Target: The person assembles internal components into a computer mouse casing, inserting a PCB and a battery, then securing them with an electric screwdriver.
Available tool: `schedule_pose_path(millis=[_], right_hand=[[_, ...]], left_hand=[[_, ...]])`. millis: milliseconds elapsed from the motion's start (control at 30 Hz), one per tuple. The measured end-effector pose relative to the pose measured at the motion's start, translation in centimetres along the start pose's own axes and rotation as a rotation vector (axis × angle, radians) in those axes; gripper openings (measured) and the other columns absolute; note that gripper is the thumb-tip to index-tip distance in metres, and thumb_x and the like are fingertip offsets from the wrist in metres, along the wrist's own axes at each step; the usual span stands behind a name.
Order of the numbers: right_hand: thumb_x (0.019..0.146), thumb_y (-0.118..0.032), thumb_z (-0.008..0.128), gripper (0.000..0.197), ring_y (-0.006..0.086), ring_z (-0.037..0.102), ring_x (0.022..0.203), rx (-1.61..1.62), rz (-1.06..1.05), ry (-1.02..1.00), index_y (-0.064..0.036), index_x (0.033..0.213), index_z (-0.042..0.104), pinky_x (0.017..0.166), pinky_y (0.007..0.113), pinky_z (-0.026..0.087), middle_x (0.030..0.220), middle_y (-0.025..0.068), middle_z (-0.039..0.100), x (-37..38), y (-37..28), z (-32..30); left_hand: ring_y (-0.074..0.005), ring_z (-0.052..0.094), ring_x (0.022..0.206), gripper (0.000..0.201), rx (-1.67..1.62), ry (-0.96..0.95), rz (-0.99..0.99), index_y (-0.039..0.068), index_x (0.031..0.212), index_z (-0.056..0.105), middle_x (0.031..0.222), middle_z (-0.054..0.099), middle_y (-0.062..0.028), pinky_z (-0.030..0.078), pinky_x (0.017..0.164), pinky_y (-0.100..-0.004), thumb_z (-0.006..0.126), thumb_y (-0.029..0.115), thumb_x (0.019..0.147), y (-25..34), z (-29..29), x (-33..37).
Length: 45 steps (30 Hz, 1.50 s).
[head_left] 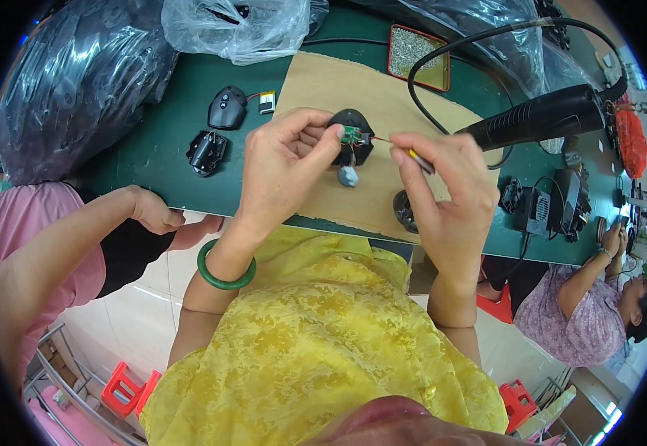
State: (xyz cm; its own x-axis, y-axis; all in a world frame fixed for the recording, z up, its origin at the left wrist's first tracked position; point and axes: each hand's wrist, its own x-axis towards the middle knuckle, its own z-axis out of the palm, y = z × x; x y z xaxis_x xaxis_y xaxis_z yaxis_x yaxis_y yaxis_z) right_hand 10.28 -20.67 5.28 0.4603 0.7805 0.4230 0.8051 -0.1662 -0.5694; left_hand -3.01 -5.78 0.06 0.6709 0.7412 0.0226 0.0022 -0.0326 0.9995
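Observation:
My left hand (286,160) is closed, thumb and fingers pinching a small green circuit board (350,134) at a black plastic shell (352,119). Thin wires come off the board, and a round pale-blue piece (348,176) lies just below it. A thin reddish wire (380,139) stretches from the board to my right hand (450,178), whose thumb and forefinger pinch its end. Partly hidden under those fingers is a small grey piece with a yellow end (421,160), which looks like a battery. Beside my right wrist, another round black part (405,210) is half covered.
Brown cardboard (323,82) covers part of the green table. Left of it lie a black mouse-shaped shell (227,108) wired to a battery (266,102), and another black part (206,153). A red tray of screws (418,58), a black corded tool (535,119) and plastic bags (89,89) surround. Co-workers sit both sides.

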Motion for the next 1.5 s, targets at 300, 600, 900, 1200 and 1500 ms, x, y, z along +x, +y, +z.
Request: schedule_pose_path(millis=[300,600,900,1200,1500], right_hand=[[0.081,-0.011,0.076,0.027,0.0288,0.059,0.096,-0.027,-0.249,0.179,-0.0110,0.108,0.072,0.085,0.038,0.048,0.103,0.0060,0.071,4.7,2.5,3.3],[0.073,-0.019,0.084,0.035,0.0243,0.053,0.091,-0.284,-0.241,0.072,-0.0130,0.105,0.073,0.075,0.037,0.040,0.099,0.0000,0.061,-1.5,0.0,3.2],[0.080,-0.009,0.083,0.028,0.0189,0.063,0.085,0.219,-0.027,0.212,-0.0034,0.103,0.071,0.072,0.030,0.051,0.093,0.0065,0.068,-0.9,0.8,2.4],[0.083,-0.007,0.077,0.023,0.0070,0.061,0.072,0.584,0.414,-0.059,0.0012,0.103,0.069,0.067,0.022,0.052,0.081,0.0022,0.068,2.1,2.1,4.7],[0.082,-0.011,0.077,0.018,0.0140,0.067,0.068,0.240,0.433,-0.127,-0.0010,0.096,0.071,0.068,0.029,0.056,0.075,0.0070,0.070,3.5,3.6,6.3]], left_hand=[[-0.0044,0.065,0.075,0.017,-0.179,-0.157,-0.123,-0.006,0.106,0.069,0.087,0.072,-0.0034,0.055,0.064,-0.0200,0.068,0.008,0.097,0.6,-0.3,-0.5],[-0.0043,0.065,0.074,0.020,-0.269,-0.119,-0.146,-0.004,0.104,0.070,0.086,0.072,-0.0038,0.056,0.063,-0.0206,0.067,0.014,0.097,0.0,-0.2,0.2],[-0.0050,0.065,0.071,0.020,-0.238,-0.132,-0.181,-0.005,0.103,0.070,0.084,0.071,-0.0042,0.055,0.061,-0.0212,0.067,0.014,0.097,0.7,-0.2,-0.4],[-0.0071,0.065,0.065,0.022,-0.151,-0.238,-0.270,-0.005,0.099,0.070,0.081,0.071,-0.0057,0.055,0.058,-0.0216,0.069,0.016,0.095,0.3,-0.8,2.3],[-0.0105,0.066,0.060,0.023,0.306,-0.261,-0.117,-0.008,0.104,0.066,0.091,0.062,-0.0039,0.053,0.054,-0.0245,0.069,0.013,0.095,-0.4,-0.2,4.6]])
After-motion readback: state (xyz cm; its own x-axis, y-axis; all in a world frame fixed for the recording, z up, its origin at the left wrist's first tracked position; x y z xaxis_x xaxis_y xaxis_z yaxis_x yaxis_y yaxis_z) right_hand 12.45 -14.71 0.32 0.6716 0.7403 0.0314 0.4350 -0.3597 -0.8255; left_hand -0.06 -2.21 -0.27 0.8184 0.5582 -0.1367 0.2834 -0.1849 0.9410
